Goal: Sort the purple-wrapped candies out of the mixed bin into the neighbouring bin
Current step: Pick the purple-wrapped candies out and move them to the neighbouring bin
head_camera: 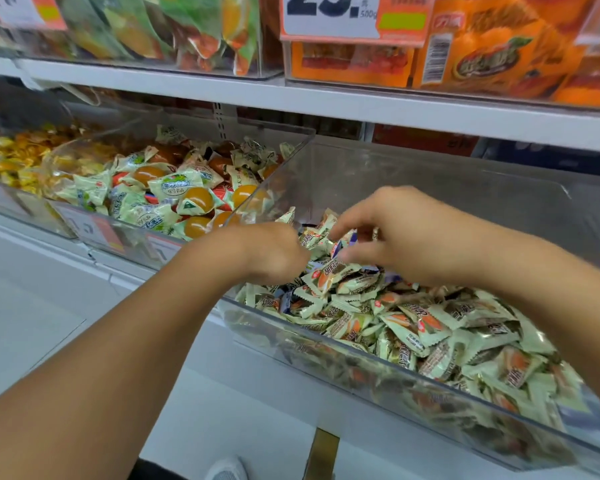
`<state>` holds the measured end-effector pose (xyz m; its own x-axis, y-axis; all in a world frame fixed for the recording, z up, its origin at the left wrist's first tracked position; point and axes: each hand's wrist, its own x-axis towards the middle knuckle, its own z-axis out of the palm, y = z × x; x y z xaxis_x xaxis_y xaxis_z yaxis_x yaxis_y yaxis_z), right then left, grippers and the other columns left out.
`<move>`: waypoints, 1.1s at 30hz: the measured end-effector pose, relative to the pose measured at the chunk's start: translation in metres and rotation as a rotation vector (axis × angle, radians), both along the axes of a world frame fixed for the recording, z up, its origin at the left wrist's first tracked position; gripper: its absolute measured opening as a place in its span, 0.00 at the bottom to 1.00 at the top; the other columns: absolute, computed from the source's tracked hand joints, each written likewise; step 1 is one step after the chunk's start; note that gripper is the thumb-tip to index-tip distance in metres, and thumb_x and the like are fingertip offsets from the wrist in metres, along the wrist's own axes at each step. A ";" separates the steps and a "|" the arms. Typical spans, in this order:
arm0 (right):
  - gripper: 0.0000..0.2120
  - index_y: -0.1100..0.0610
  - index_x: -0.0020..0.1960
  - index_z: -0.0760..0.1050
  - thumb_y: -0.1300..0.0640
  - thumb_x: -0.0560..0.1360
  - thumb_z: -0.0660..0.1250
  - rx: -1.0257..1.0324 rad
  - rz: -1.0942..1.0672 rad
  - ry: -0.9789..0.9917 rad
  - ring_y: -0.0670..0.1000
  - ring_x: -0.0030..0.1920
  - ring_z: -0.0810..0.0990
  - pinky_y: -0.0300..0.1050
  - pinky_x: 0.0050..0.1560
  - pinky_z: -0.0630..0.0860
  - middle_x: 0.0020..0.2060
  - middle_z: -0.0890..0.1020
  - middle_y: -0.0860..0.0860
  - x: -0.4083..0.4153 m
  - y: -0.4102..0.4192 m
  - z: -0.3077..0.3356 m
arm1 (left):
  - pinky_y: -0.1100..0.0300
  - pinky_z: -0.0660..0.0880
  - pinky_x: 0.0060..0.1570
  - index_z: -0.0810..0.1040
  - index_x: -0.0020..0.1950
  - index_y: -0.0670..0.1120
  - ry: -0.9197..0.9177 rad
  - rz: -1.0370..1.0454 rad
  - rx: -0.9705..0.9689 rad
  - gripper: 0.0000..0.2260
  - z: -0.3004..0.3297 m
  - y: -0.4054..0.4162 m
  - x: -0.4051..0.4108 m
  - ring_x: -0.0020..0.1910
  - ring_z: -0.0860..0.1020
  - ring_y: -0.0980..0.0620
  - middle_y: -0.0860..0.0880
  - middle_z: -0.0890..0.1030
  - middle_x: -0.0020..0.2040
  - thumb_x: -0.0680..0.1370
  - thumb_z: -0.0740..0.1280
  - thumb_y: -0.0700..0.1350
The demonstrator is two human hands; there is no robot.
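A head-worn camera looks down at two bare forearms reaching into a clear acrylic mixed bin (326,344) on a white shop shelf (222,393). The bin runs from the centre of the view toward 4 o'clock and is heaped with pale green-wrapped candies (430,327) printed in orange and brown. A few purple-wrapped candies (338,247) peek out of the heap near the centre, right between the two hands, with another purple wrapper (286,301) lower at the bin's near-left corner. The left hand (274,252) enters from 8 o'clock and sits at the bin's left end with its fingers curled down into the candies; whether it holds one cannot be told. The right hand (388,233) enters from 3 o'clock and hovers over the heap, thumb and fingers bent toward each other around the purple wrappers as if pinching, though the motion blur hides whether anything is actually gripped. Toward 10 o'clock, touching the mixed bin's left wall, is the neighbouring bin (174,237), also clear, filled with green-and-white packets showing round orange jelly sweets (198,199). Further left, at 9 o'clock, lies a bin of yellow sweets (11,157). Along 12 o'clock an upper shelf carries an orange price tag (350,19) and orange snack packets (492,53).
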<state>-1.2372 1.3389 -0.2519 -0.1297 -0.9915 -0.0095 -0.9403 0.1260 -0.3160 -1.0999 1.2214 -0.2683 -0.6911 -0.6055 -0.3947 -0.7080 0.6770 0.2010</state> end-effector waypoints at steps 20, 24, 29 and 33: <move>0.02 0.46 0.42 0.87 0.49 0.69 0.78 0.301 0.071 -0.098 0.37 0.35 0.81 0.33 0.39 0.74 0.35 0.85 0.41 -0.021 0.009 0.025 | 0.63 0.61 0.26 0.72 0.42 0.44 -0.262 -0.183 -0.189 0.08 -0.026 -0.014 -0.016 0.30 0.63 0.51 0.47 0.68 0.36 0.81 0.62 0.40; 0.07 0.48 0.47 0.85 0.52 0.70 0.79 -0.001 -0.089 0.028 0.40 0.39 0.81 0.29 0.38 0.73 0.39 0.85 0.43 -0.026 -0.002 0.014 | 0.63 0.73 0.39 0.78 0.51 0.48 -0.116 -0.134 -0.068 0.03 -0.022 -0.015 -0.009 0.40 0.74 0.52 0.50 0.76 0.43 0.80 0.66 0.44; 0.21 0.48 0.65 0.78 0.45 0.74 0.73 0.168 -0.158 0.157 0.53 0.55 0.78 0.47 0.54 0.74 0.56 0.81 0.49 -0.019 -0.011 -0.008 | 0.63 0.70 0.28 0.78 0.57 0.41 0.061 0.126 0.321 0.07 -0.013 -0.014 -0.006 0.36 0.72 0.49 0.43 0.76 0.41 0.83 0.63 0.42; 0.23 0.49 0.66 0.78 0.47 0.72 0.76 0.202 -0.149 0.157 0.49 0.48 0.76 0.43 0.48 0.71 0.45 0.78 0.44 -0.014 -0.008 -0.012 | 0.58 0.79 0.36 0.76 0.62 0.38 0.047 0.167 0.382 0.14 -0.016 -0.015 -0.005 0.41 0.76 0.45 0.39 0.80 0.49 0.83 0.63 0.47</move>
